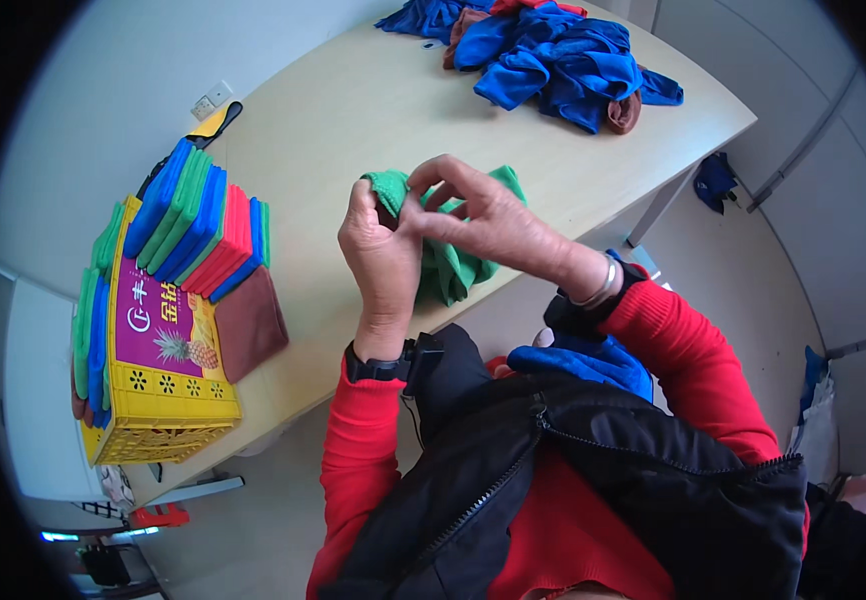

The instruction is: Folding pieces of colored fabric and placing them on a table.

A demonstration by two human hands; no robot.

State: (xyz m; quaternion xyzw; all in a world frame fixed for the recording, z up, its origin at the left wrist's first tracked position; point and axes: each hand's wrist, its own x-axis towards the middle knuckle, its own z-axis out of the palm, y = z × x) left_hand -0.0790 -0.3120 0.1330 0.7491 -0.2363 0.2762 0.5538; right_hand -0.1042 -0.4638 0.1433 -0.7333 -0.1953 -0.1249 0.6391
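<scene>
A crumpled green cloth lies over the table's near edge, with one edge of it lifted. My left hand is closed on that raised edge, thumb up along it. From the right, my right hand meets the left at the same edge, its thumb and bent fingers closed about the cloth; the fingertips are partly hidden. More of the green cloth shows behind my right hand.
A yellow plastic crate with folded cloths stands at the left. Beside it are a stack of folded blue, green and red cloths and a brown cloth. A loose blue heap lies on the table's far side. Blue cloth rests by my lap.
</scene>
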